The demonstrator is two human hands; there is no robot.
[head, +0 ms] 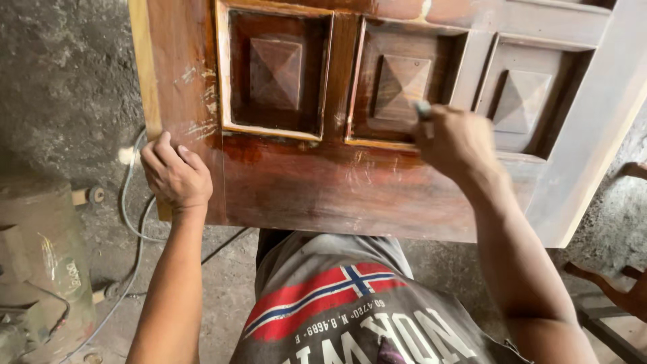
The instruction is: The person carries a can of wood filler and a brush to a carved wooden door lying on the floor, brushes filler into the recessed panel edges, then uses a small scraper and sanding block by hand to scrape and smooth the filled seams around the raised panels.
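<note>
Right hand (457, 140): fingers curled tight round a small grey tool (423, 110), tip pressed at the middle panel (402, 84) of the door (337, 189). Left hand (175, 176): fingers bent, gripping the door's left edge. Door lay across the lap, partly stained dark; cable (131, 216) lay on the floor at left.

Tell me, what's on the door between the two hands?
In the head view, between the left hand and the right hand, the door shows a sunken square panel with a raised pyramid, then glossy reddish wood.
</note>
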